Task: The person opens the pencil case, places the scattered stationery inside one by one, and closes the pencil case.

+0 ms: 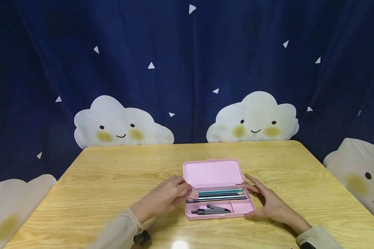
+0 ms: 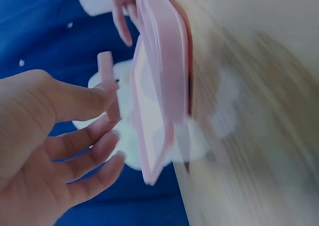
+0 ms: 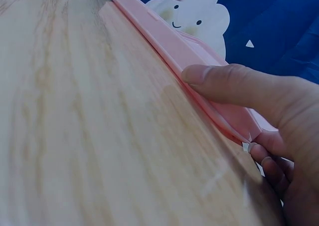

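Observation:
A pink pencil case [image 1: 242,208] lies on the table with its lid [image 1: 212,172] folded back. In its rear compartment are several pencils [image 1: 221,194]; the front one has a grey compass [image 1: 210,211]. My left hand [image 1: 166,195] is over the case's left end, pinching a pink eraser [image 2: 105,66] between thumb and fingers. In the left wrist view the eraser is held apart from the case wall. My right hand [image 1: 272,204] grips the case's right end, the thumb [image 3: 199,76] on the front edge and the fingers round the back corner.
The wooden table [image 1: 118,180] stretches out on both sides of the case. Behind it hangs a dark blue curtain [image 1: 180,41] with white clouds and triangles.

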`<state>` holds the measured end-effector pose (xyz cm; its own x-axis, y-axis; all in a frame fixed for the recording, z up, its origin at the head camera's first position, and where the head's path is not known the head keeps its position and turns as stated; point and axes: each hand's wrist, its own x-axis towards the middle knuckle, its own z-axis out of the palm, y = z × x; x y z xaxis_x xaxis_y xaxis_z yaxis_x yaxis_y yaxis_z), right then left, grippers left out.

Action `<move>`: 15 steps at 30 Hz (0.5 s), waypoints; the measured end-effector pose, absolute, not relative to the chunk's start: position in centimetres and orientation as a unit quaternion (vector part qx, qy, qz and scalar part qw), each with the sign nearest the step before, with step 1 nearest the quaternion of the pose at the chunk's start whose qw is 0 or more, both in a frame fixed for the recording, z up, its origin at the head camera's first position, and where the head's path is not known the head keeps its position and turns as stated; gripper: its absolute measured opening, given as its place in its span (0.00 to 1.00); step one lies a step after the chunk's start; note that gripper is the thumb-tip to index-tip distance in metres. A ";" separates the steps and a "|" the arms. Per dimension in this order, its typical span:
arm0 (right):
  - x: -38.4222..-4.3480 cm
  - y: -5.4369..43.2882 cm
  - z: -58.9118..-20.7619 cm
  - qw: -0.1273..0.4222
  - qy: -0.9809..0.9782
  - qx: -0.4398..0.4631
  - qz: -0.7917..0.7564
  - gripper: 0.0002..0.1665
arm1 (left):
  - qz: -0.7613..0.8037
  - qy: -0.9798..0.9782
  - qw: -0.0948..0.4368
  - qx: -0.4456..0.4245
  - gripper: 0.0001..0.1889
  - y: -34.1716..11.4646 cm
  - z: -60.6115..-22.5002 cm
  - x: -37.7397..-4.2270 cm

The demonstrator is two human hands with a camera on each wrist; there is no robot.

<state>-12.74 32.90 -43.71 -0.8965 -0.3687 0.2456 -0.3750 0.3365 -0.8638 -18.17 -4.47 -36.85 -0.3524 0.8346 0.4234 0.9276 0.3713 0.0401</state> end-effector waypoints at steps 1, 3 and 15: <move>-12.7 32.9 -43.7 0.002 -0.817 0.228 0.530 0.69 | -0.133 -0.809 0.174 -0.546 0.11 -3.8 -36.8 -18.1; -12.6 33.0 -43.7 0.002 -0.815 0.229 0.532 0.68 | -0.124 -0.805 0.184 -0.551 0.10 -2.5 -36.7 -18.0; -12.8 32.9 -43.8 -0.002 -0.812 0.235 0.534 0.67 | -0.057 -0.799 0.175 -0.572 0.10 6.0 -36.2 -16.8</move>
<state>-12.84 32.93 -43.75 -0.8897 -0.3840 0.2468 -0.3789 0.3196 -0.8685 -16.80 6.04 -36.20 -0.2833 0.8947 0.3455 0.9346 0.3384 -0.1100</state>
